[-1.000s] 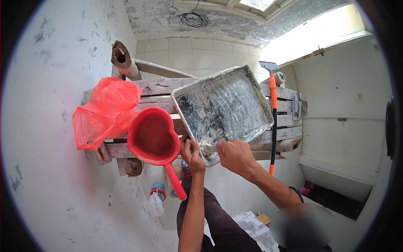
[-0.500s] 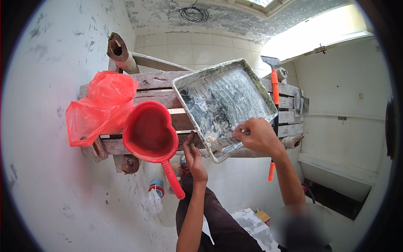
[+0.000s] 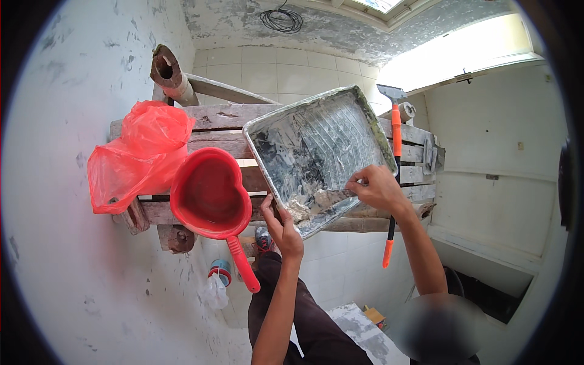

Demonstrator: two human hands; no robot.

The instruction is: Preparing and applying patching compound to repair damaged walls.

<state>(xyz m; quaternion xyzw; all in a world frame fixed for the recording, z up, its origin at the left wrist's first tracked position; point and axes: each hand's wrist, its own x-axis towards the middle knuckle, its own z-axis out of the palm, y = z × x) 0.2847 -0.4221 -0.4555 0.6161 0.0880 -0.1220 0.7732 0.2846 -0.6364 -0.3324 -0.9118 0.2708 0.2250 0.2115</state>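
A grey metal paint tray (image 3: 340, 115), smeared with white plaster, lies tilted on a platform of wooden planks (image 3: 219, 115). My left hand (image 3: 281, 228) grips the tray's near corner, thumb over the rim. My right hand (image 3: 378, 188) is at the tray's near right side, closed on a flat putty knife (image 3: 331, 197). The blade lies in a lump of plaster at the tray's low end.
A red heart-shaped scoop (image 3: 210, 194) with a long handle sits left of the tray. A red plastic bag (image 3: 143, 155) lies beyond it. An orange-handled scraper (image 3: 395, 131) hangs over the planks on the right. White walls stand close on both sides.
My right hand has moved from the tray's near edge to its right side, dragging the putty knife. My left hand stays on the near corner.
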